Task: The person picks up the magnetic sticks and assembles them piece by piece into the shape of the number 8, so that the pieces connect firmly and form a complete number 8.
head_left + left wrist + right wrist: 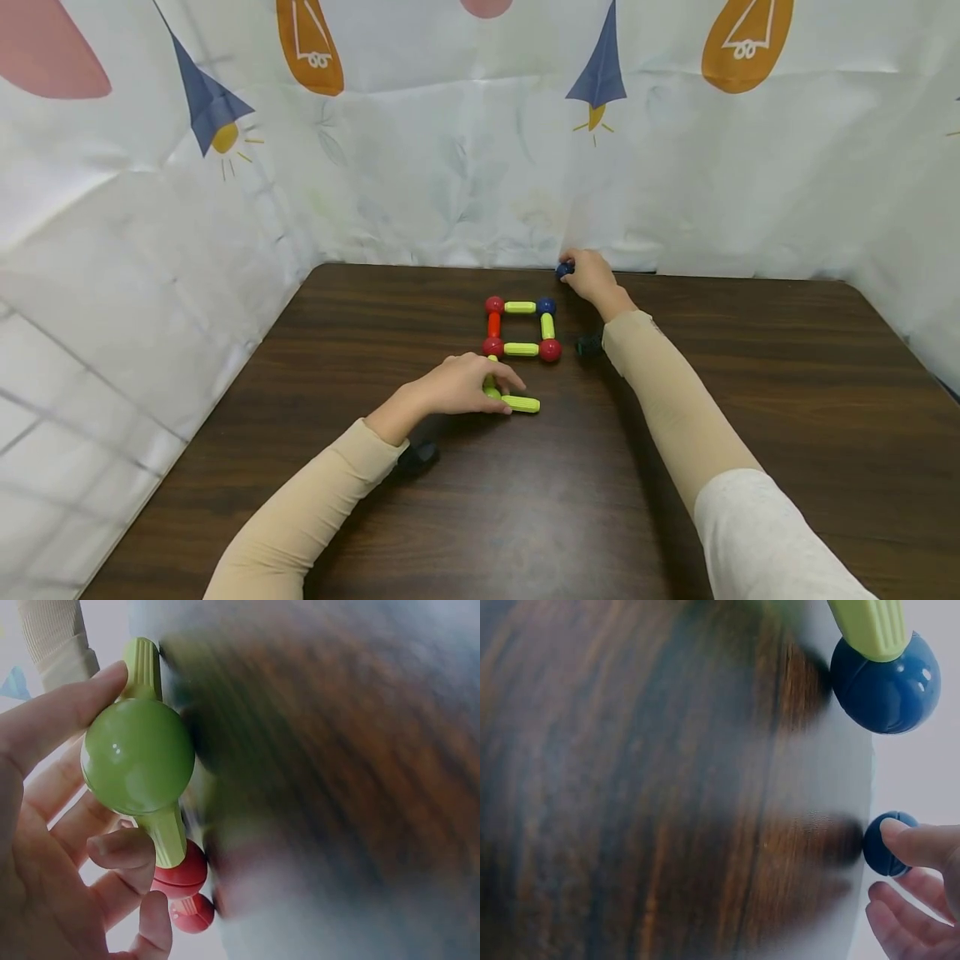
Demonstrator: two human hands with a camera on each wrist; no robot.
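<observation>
My left hand (459,386) grips a light green ball (139,756) with its thumb and curled fingers. Two yellow-green rods join that ball; one rod (522,404) points right, the other runs back toward the red corner ball (492,347). At the table's back edge, my right hand (596,277) pinches a dark blue ball (877,844) between thumb and fingers. Between the hands lies a square of balls and rods: a red rod (493,326) on the left, yellow-green rods elsewhere, and a blue ball (546,306) at its back right corner. The left fingers partly hide the green ball from the head view.
The brown wooden table (765,400) meets a white printed cloth (465,167) at its back and left. A dark wrist-worn device (418,458) sits under the left wrist, another (589,344) under the right forearm.
</observation>
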